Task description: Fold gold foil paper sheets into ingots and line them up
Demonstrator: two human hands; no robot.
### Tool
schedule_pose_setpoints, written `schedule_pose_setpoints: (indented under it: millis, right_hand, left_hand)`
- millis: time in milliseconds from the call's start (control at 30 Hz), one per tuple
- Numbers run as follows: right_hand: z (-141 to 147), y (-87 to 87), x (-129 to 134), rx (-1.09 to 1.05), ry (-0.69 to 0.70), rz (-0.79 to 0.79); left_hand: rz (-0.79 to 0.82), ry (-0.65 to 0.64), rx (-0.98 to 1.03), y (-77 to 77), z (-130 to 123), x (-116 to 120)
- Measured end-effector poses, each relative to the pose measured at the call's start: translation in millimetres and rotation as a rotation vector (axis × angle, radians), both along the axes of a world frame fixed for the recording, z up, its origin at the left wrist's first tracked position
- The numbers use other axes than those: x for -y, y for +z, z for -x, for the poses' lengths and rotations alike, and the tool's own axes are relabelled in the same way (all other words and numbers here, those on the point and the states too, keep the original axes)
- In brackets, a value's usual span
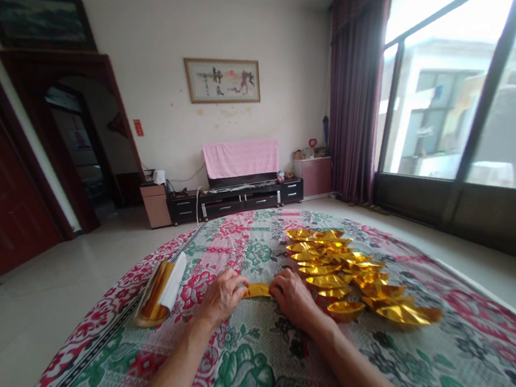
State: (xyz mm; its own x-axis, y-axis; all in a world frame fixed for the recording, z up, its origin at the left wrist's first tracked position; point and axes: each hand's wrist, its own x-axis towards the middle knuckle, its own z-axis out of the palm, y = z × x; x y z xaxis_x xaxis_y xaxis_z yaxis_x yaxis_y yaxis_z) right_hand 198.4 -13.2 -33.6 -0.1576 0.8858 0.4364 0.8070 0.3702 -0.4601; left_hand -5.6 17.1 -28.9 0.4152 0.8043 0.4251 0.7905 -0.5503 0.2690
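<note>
A narrow folded strip of gold foil paper (256, 290) lies across the middle of the flowered cloth, between my two hands. My left hand (223, 295) pinches its left end with bent fingers. On the other end my right hand (290, 294) is closed in the same way, its thumb hidden. Right of my right hand stand several folded gold paper ingots (331, 281), boat-shaped and set in rows. To the left lies a stack of gold and white paper sheets (162, 289), partly curled.
A flowered cloth (241, 375) covers the rounded surface under my hands. Past its far edge is a black TV cabinet (225, 207) with a pink cloth (241, 158) above. Windows (458, 108) and a purple curtain (349, 96) line the right side.
</note>
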Motion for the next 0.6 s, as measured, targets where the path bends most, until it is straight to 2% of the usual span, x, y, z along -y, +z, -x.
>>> schedule_pose_setpoints:
  millis: [133,267,467,600]
  right_hand:
    - [0,-0.8,0,0.009,-0.009,-0.039]
    - [1,1.5,3,-0.007,-0.026,-0.030]
    - [8,10.4,9,0.036,-0.041,-0.186]
    - [18,11.9,10,-0.025,0.103,-0.194]
  left_hand:
    - [-0.078,-0.084,-0.062,9.4,-8,5]
    - [-0.043,-0.139,-0.145,13.9,-13,7]
    - [0.008,-0.104,-0.215,11.1,-15,2]
    - [0.052,-0.044,-0.244,12.5,-16,4]
